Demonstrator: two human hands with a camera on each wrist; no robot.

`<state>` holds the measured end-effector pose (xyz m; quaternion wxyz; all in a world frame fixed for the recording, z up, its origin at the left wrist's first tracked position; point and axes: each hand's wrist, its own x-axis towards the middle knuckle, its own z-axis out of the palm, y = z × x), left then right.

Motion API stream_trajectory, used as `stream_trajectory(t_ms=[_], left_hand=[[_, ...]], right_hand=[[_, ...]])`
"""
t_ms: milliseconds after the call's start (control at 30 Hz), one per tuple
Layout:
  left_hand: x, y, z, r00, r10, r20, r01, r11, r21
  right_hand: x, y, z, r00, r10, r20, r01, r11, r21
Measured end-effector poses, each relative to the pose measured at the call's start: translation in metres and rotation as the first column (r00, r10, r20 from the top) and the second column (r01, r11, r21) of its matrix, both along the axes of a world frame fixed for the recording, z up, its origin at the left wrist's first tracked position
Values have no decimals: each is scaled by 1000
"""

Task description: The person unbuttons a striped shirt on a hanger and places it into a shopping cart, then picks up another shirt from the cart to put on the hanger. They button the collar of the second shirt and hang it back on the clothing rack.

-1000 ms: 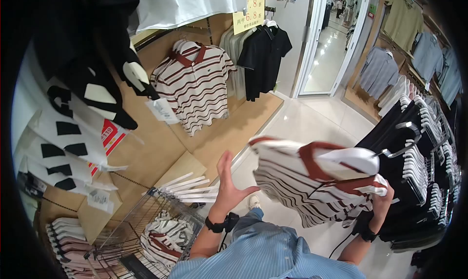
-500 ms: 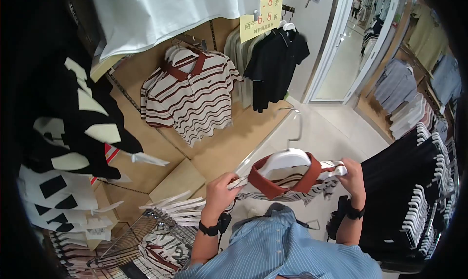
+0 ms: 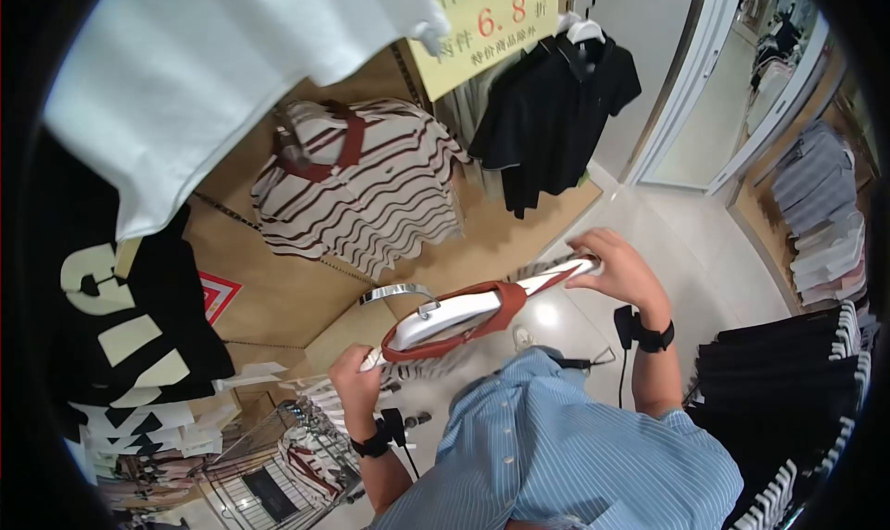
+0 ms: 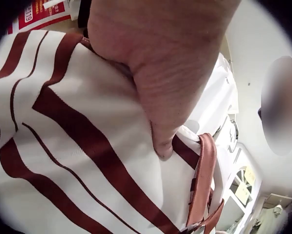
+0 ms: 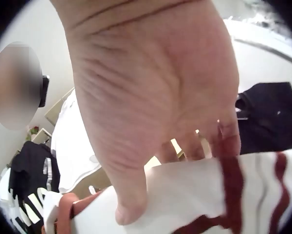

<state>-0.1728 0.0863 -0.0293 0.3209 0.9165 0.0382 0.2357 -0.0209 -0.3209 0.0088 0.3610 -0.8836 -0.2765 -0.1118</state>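
A white polo shirt with dark red stripes and a rust-red collar (image 3: pixel 510 309) hangs on a white hanger (image 3: pixel 443 321), held between both hands in front of the body. At its left shoulder end my left hand (image 3: pixel 352 382) grips the fabric, thumb over the front in the left wrist view and fingers hidden behind the striped cloth (image 4: pixel 82 146). My right hand (image 3: pixel 619 269) holds the opposite shoulder, its thumb in front and fingers behind the striped cloth (image 5: pixel 194 190). The metal hook (image 3: pixel 399 292) points left, toward the wall display.
Striped polo shirts (image 3: pixel 371 182) and a black polo shirt (image 3: pixel 561 113) hang on the wall ahead. A white garment (image 3: pixel 222 85) and a yellow sign (image 3: pixel 491 39) hang high. At lower left stands a wire cart (image 3: pixel 236 488) with striped clothing; black garments (image 3: pixel 779 372) line the right.
The left hand, open and apart at first, has taken hold of the other shoulder. Both hands have carried the polo shirt leftward and turned it, the hook swinging from upright to the left.
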Motion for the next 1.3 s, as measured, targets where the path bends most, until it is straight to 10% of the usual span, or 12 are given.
stream_trajectory(t_ms=[333,500,633,1300], left_hand=[[62,-31,-15,961,252,-111,-260,963,-65],[54,8,-64,885,465,-27,-465,885,13],[5,9,-108,752,525,-399,-653,675,-343],[-62,14,-167,693,489,-530,-711,580,-396]], right_hand=[[82,68,-20,918,384,94,-378,923,-73],[126,87,-18,931,311,191,-312,950,-26],[153,108,-18,945,240,221,-242,970,-20],[272,294,-4,944,248,217,-266,962,59]])
